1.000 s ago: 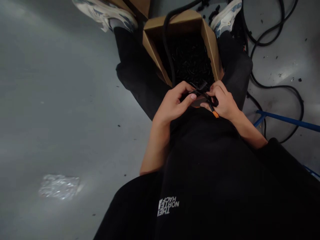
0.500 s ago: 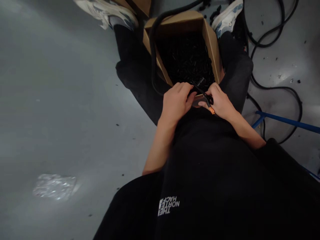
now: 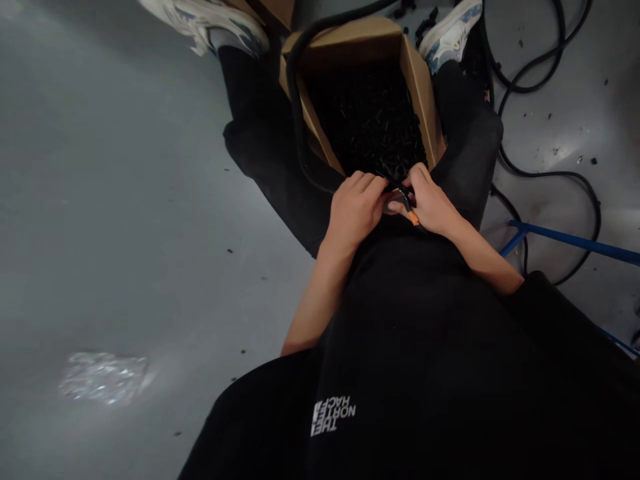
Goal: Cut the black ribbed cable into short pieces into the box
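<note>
A cardboard box [image 3: 421,100] stands between the legs, holding a heap of small black pieces [image 3: 375,117]. Over its near edge, my left hand [image 3: 357,203] is closed around the black hose [image 3: 300,123], which loops up along the box's left side. My right hand [image 3: 433,203] grips a dark cutting tool [image 3: 404,193] with an orange end; its narrow tip points up and left toward my left hand. Fingers partly hide the tool's handles and the hose end.
Black cable [image 3: 555,175] lies in loops on the floor at the right, near a blue bar [image 3: 580,243]. A clear plastic bag [image 3: 104,377] lies at the lower left. Shoes flank the box, and black scraps dot the floor.
My right hand and the tool have moved a little left, closer to my left hand. The short ribbed black piece seen near the tool's tip no longer shows there.
</note>
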Tool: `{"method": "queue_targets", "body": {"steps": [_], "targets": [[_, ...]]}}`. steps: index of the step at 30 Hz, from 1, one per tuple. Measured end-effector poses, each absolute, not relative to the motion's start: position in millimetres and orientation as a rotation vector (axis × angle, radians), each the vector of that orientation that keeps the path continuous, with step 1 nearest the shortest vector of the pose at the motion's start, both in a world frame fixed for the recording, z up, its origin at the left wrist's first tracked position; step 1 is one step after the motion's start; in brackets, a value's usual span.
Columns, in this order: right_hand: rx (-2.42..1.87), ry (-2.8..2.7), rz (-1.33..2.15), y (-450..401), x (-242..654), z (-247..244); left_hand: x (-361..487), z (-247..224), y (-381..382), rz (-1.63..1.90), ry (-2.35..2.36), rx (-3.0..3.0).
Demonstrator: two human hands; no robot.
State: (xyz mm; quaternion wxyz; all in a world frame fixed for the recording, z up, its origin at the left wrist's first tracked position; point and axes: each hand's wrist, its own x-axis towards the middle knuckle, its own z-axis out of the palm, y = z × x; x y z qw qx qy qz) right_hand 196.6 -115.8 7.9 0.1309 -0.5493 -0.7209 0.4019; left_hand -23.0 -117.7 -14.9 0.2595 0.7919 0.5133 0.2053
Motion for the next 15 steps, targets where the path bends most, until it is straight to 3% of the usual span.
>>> {"method": "queue_targets", "body": {"steps": [8, 15], "targets": [[-1.650, -2.108, 1.157, -109, 209, 9, -51, -30, -104, 0.713, 1.520, 1.834], [-1.669, -2.273, 1.006, -115, 199, 22, -52, -9, -92, 0.999, 1.229, 1.595]]}}
